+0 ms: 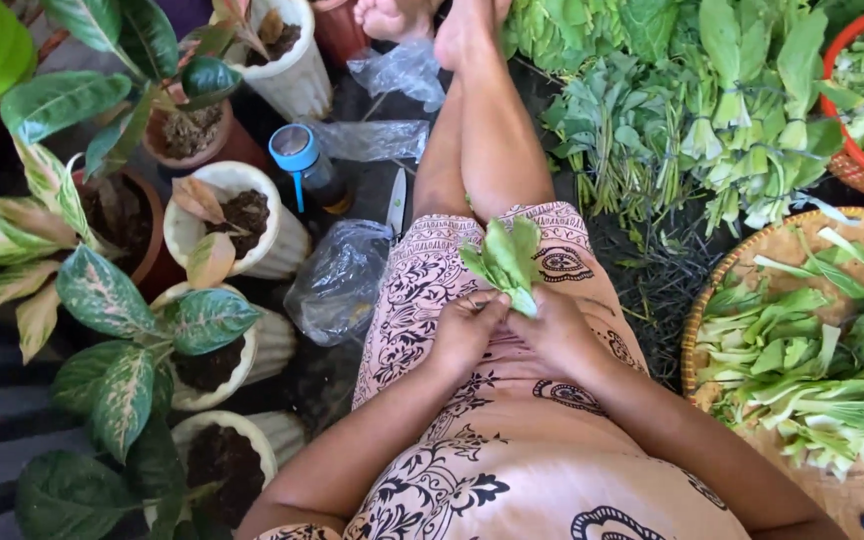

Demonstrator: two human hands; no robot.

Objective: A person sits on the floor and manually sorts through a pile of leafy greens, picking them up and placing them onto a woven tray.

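Seated person, legs stretched far, patterned pink cloth over lap. Both hands meet over lap, centre of view. Right hand (pixel 555 328) closed around the stem end of a small leafy green (pixel 505 262), leaves pointing far. Left hand (pixel 464 330) curled, fingertips touching the stem base beside the right hand; whether it grips cannot be told.

Right: woven tray (pixel 752 250) with cut greens. Far right: heap of bundled greens (pixel 692 110), red basket (pixel 857 165).

Left of legs: crumpled clear plastic bags (pixel 337 280), knife (pixel 396 205), dark bottle with blue cap (pixel 304 165). Left: potted plants (pixel 222 215).
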